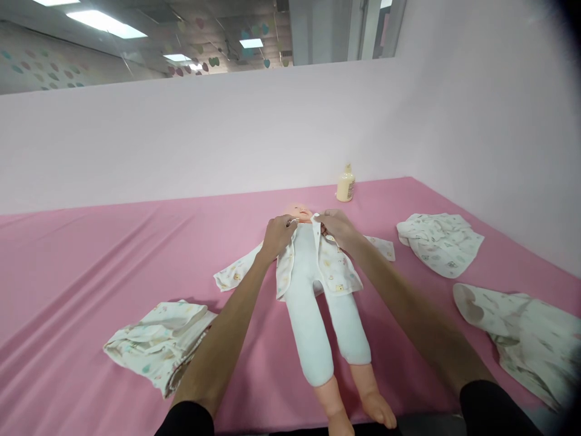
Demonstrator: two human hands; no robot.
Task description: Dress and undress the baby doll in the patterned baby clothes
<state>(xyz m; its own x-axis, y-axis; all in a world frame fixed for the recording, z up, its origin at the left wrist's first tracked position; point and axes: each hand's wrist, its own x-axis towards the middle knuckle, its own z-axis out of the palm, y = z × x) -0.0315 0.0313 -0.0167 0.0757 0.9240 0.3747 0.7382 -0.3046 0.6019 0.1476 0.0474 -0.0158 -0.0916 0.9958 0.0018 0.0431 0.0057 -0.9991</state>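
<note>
1. Folded printed garment [158,345] lies on the pink sheet [91,254] at the near left, untouched and well apart from both hands.
2. Left hand [278,235]: fingers closed in a pinch on the left front edge of the printed jacket [333,269], up at the collar.
3. Baby doll [313,303] lies on its back mid-table, head away from the camera, feet toward it. By my reading, the jacket is already on the arms, with both sleeves spread out to the sides, but the front is open from collar to hem; fastening is not yet done.
4. Right hand [336,227]: fingers likewise pinched shut on the right front edge at the neck, just beside the left hand.
5. Lotion bottle [345,183] stands upright beyond the doll's head, near the wall.
6. Two further printed cloths, one crumpled [438,242] and one nearer [521,333], lie at the right.
7. Hard to make out: the doll's head is largely covered by the hands; whether the jacket closes by snaps or ties cannot be told; the nearer right cloth runs into the dark frame corner.
</note>
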